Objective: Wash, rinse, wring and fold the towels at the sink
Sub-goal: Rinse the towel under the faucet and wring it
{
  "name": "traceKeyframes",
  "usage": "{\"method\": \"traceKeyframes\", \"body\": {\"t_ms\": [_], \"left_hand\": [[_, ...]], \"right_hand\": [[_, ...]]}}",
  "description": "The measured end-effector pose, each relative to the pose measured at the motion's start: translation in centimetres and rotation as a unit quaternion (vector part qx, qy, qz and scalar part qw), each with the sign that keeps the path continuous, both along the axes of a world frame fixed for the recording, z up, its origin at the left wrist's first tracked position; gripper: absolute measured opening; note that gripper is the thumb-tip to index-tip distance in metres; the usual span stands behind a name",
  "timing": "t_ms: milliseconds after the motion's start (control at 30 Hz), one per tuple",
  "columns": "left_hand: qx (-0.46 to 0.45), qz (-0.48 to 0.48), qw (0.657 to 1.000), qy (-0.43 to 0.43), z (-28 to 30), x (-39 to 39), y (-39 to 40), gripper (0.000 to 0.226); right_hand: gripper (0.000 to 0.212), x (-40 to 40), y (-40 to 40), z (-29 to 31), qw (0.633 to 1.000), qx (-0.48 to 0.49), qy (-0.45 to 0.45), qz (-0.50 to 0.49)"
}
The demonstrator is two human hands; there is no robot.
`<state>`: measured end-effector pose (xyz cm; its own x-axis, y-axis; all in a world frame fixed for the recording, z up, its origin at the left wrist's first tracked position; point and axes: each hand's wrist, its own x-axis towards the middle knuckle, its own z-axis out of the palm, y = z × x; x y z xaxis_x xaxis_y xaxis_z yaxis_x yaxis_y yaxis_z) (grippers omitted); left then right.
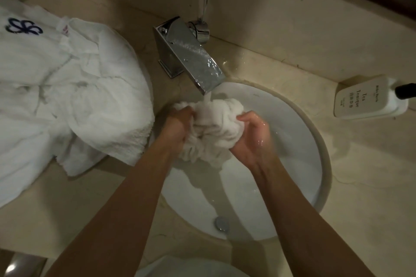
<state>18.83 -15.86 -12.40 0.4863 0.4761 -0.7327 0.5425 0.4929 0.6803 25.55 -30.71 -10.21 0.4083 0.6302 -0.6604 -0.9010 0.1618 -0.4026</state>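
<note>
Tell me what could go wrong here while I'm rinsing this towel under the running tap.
1. The countertop by the faucet is already wet; water hitting the towel bunched in the left hand and right hand may splash out further.
2. The pile of towels overhangs the sink rim and could soak up spray.
3. The soap bottle lying near the rim might get knocked.

Fingertips of the left hand (pixel 177 128) and right hand (pixel 252 135) buried in the bunched wet towel (pixel 211 128), towel pile (pixel 67 87) cut off at the left edge, soap bottle (pixel 369 96) pump cut off at right — small print unreadable, white cloth (pixel 186 267) at the bottom edge — cropped, unidentifiable
</note>
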Motion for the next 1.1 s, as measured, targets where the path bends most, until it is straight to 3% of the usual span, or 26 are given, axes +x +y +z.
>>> {"method": "traceKeyframes", "body": {"t_ms": [133, 200, 267, 300, 367, 467, 533, 567, 633, 700, 767, 900, 1033, 1100], "left_hand": [[-0.037, -0.046, 0.998, -0.005, 0.0, 2.9, -0.4, 0.024], [0.039, -0.125, 0.991, 0.038, 0.1, 3.0, -1.5, 0.031], [0.102, -0.188, 0.972, 0.094, 1.1, 2.0, -2.9, 0.052], [0.104, -0.205, 0.968, 0.097, 1.7, 1.4, -3.4, 0.059], [0.127, -0.192, 0.968, 0.097, 1.4, 1.3, -3.3, 0.055], [0.069, -0.16, 0.98, 0.092, -0.3, 2.8, -1.0, 0.031], [0.031, -0.142, 0.987, 0.073, -0.2, 2.7, -0.6, 0.025], [0.058, -0.166, 0.981, 0.081, 0.4, 2.3, -0.9, 0.026], [0.088, -0.151, 0.98, 0.098, 1.6, 1.0, -2.6, 0.042], [0.094, -0.12, 0.983, 0.097, 1.8, 0.5, -3.4, 0.049], [0.077, -0.112, 0.986, 0.101, 0.6, 1.4, -2.8, 0.041], [0.015, -0.088, 0.994, 0.068, 0.3, 1.7, -1.3, 0.029], [0.115, -0.161, 0.977, 0.076, 2.3, 0.9, -3.1, 0.033], [0.119, -0.154, 0.977, 0.091, 1.9, 1.6, -3.1, 0.038]], "right_hand": [[0.053, -0.6, 2.7, -0.4, 0.998, -0.03, 0.041, 0.03], [0.056, -0.2, 4.0, -1.3, 0.975, -0.193, -0.077, 0.072], [0.037, 1.3, 5.2, -2.2, 0.897, -0.37, -0.239, 0.038], [0.036, 2.1, 5.7, -2.5, 0.872, -0.397, -0.283, 0.027], [0.042, 2.0, 6.9, -2.4, 0.869, -0.376, -0.316, 0.055], [0.027, -0.3, 7.4, -1.9, 0.867, -0.317, -0.366, 0.115], [0.034, -0.9, 7.5, -1.9, 0.832, -0.334, -0.426, 0.123], [0.038, -0.5, 7.4, -2.4, 0.805, -0.372, -0.45, 0.105], [0.04, 1.0, 7.2, -3.7, 0.798, -0.448, -0.402, 0.043], [0.033, 1.3, 7.1, -4.0, 0.845, -0.442, -0.3, 0.024], [0.023, -0.1, 6.6, -3.2, 0.875, -0.41, -0.255, 0.039], [0.033, -1.7, 5.8, -1.6, 0.864, -0.353, -0.35, 0.072], [0.023, 1.3, 6.8, -2.6, 0.847, -0.407, -0.339, -0.039], [0.035, 1.9, 7.0, -2.7, 0.828, -0.447, -0.338, 0.02]]}}
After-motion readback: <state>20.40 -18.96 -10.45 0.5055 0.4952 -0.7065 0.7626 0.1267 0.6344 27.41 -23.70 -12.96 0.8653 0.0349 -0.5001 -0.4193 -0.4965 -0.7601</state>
